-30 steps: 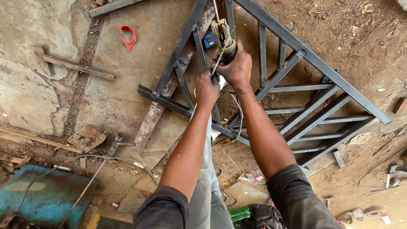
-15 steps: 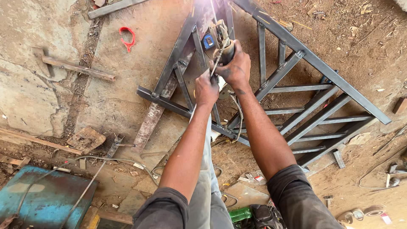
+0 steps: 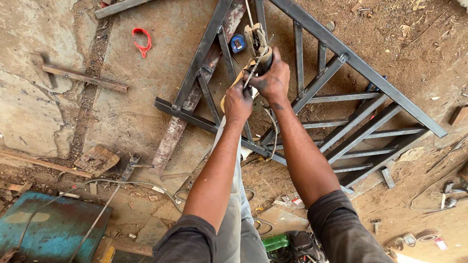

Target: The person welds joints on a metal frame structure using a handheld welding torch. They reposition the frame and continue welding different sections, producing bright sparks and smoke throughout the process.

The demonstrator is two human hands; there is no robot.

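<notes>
Both hands at a welding holder above a steel frame.
Right hand (image 3: 273, 78) grip wraps the holder (image 3: 257, 45); left hand (image 3: 238, 102) pinches the thin rod (image 3: 254, 68) just below it.

Location: an open-floor metal fabrication or welding workshop. Evidence: a welded steel frame (image 3: 312, 97) of square tube lies flat on a cracked, dusty concrete floor (image 3: 146, 97). Loose steel offcuts (image 3: 83, 77) and a rusty flat bar (image 3: 170, 139) lie beside it. A blue tape measure (image 3: 237, 43) sits within the frame. Cables (image 3: 112, 187) run past a blue metal box (image 3: 46, 226), with scrap and debris scattered about.
</notes>
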